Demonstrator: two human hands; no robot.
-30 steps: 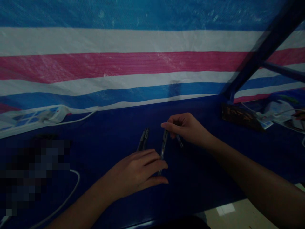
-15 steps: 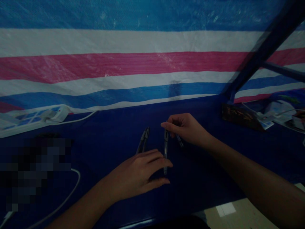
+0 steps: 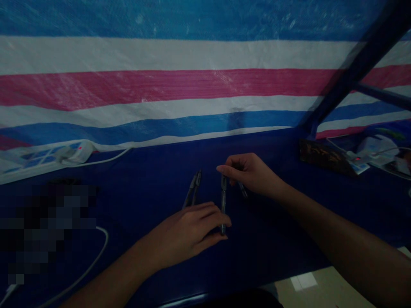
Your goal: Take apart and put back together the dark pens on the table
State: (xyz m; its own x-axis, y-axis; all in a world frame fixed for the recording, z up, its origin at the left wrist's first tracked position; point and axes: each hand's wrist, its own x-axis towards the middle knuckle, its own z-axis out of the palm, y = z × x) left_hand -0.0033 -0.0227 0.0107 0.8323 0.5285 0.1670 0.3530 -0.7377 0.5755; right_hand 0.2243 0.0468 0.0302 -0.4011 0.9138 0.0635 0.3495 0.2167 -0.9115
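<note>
My right hand point(image 3: 245, 171) pinches the upper end of a dark, clear-barrelled pen point(image 3: 224, 196) between thumb and fingers. The pen points down toward me over the blue table point(image 3: 154, 171). Another pen point(image 3: 242, 189) sticks out beneath the right hand's fingers. Around the lower end of the first pen, my left hand point(image 3: 195, 229) has its thumb and index finger close to the tip; whether they touch it is hard to tell. Two more pens point(image 3: 193, 188) lie side by side just beyond the left hand, their lower ends hidden by it.
At the left are a white power strip point(image 3: 77, 153) with a cable and a blurred-out dark object point(image 3: 48, 231). A dark box point(image 3: 327, 158) and a cluttered charger stand right, by a blue frame bar point(image 3: 353, 77). Striped sheeting point(image 3: 192, 83) hangs behind.
My left thumb has moved up toward the index finger, narrowing the gap around the pen's lower end. The right hand and the pens have hardly moved.
</note>
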